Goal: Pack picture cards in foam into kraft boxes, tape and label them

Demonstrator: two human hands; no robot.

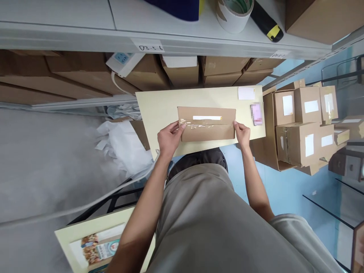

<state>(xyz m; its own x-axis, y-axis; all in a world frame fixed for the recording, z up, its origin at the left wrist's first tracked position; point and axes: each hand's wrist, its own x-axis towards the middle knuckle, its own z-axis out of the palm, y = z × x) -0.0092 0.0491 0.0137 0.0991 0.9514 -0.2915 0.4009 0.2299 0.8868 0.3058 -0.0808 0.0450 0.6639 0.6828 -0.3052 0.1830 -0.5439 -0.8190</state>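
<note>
A long, flat cardboard box (207, 132) is over the cream-coloured tabletop (159, 102), with clear tape along its middle and a narrow white label (207, 118) above the tape. My left hand (170, 138) grips the box's left end, thumb on top near the tape. At the opposite end, my right hand (242, 133) pinches the right edge between thumb and fingers. Whether the box rests on the tabletop or is slightly raised, I cannot tell. To the right of the box lie a white paper slip (246, 93) and a pinkish slip (256, 113).
Overhead, a grey shelf (85, 38) bears a tape roll (234, 15) and a black-and-yellow cutter (267, 22). A power strip (125, 60) hangs beneath it. Labelled cartons (301, 140) are stacked at right. White plastic wrapping (122, 148) and a grey cable (85, 206) are at left.
</note>
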